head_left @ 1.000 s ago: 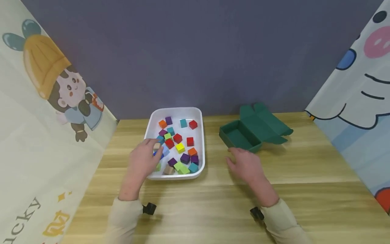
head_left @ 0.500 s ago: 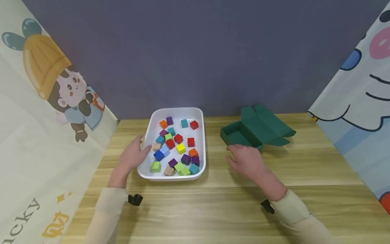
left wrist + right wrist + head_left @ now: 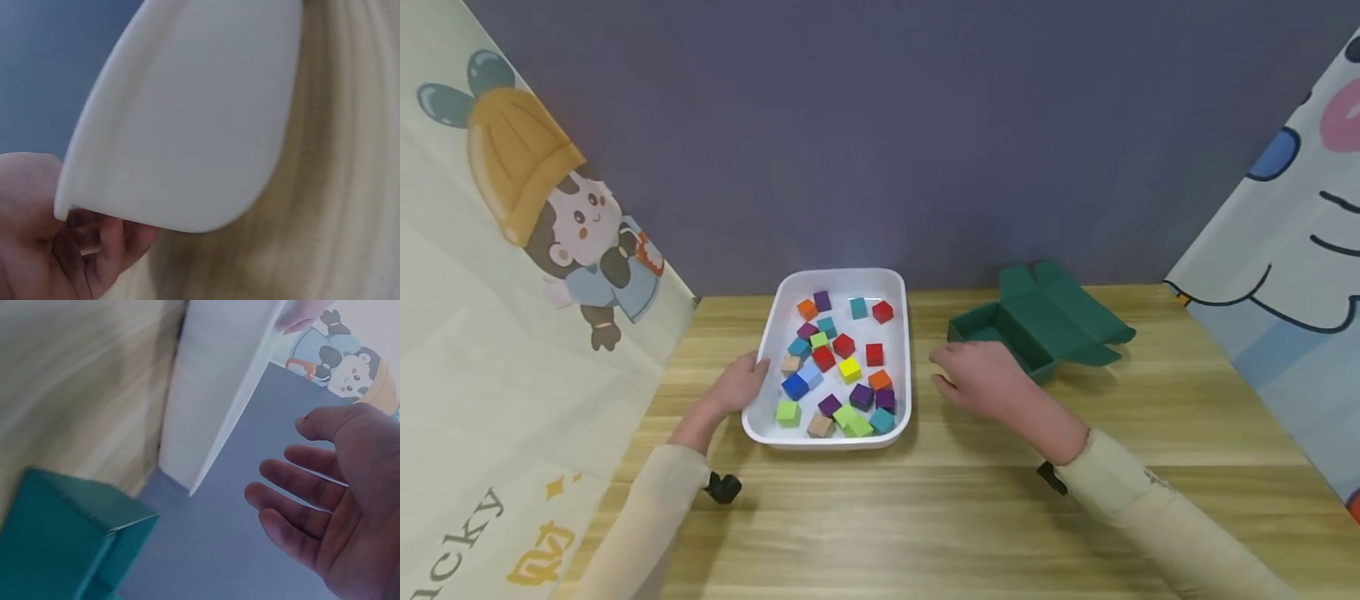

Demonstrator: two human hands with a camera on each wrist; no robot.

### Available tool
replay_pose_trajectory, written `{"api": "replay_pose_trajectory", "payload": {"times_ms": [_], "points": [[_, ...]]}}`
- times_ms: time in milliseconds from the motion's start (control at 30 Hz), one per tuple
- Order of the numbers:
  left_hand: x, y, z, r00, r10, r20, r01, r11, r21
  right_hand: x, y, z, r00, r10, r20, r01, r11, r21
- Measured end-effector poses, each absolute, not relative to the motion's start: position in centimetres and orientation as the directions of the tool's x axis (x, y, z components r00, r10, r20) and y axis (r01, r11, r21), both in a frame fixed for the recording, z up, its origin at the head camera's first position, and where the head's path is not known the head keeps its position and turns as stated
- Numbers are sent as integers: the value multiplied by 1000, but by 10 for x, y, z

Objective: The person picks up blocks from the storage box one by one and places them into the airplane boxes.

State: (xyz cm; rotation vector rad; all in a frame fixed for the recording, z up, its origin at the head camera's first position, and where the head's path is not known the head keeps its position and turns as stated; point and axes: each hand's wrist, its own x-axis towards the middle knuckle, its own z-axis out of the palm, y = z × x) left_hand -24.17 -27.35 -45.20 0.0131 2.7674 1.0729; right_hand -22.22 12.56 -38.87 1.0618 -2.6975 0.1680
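Observation:
A white plastic tray (image 3: 905,358) holds several small coloured cubes, among them a yellow cube (image 3: 849,370), a blue cube (image 3: 795,386) and a red cube (image 3: 875,354). My left hand (image 3: 740,386) grips the tray's left side, thumb over the rim and fingers tucked against the outer wall, as the left wrist view shows with the tray wall (image 3: 194,125). My right hand (image 3: 981,379) hovers between the tray and an open green box (image 3: 961,332). In the right wrist view its fingers (image 3: 300,481) are loosely spread and hold nothing, apart from the tray's side wall (image 3: 215,381).
The green box's lid (image 3: 1063,312) lies folded back to the right. A dark wall (image 3: 880,150) stands right behind the wooden table (image 3: 865,517). Printed cartoon sheets border the table on the left (image 3: 587,225) and right (image 3: 1292,250).
My left hand has moved from over the cubes out to the tray's left rim and taken hold of it. My right hand has shifted slightly left, towards the tray.

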Motion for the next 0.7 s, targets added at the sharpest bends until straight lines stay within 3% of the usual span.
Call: {"api": "replay_pose_trajectory", "payload": {"times_ms": [300,500,700], "points": [[-240,-269,-462,-989,-5,-145,-110,680,725,-253,52,-362,-794,-607,-34,-594,786,-171],[-237,-271,-460,-991,-25,-129,-111,678,727,-298,2,-368,-790,-599,-133,-540,781,-313],[-237,-269,-464,-993,-26,-117,-102,688,719,-331,-23,-384,-825,-520,-222,-442,838,-320]]}}
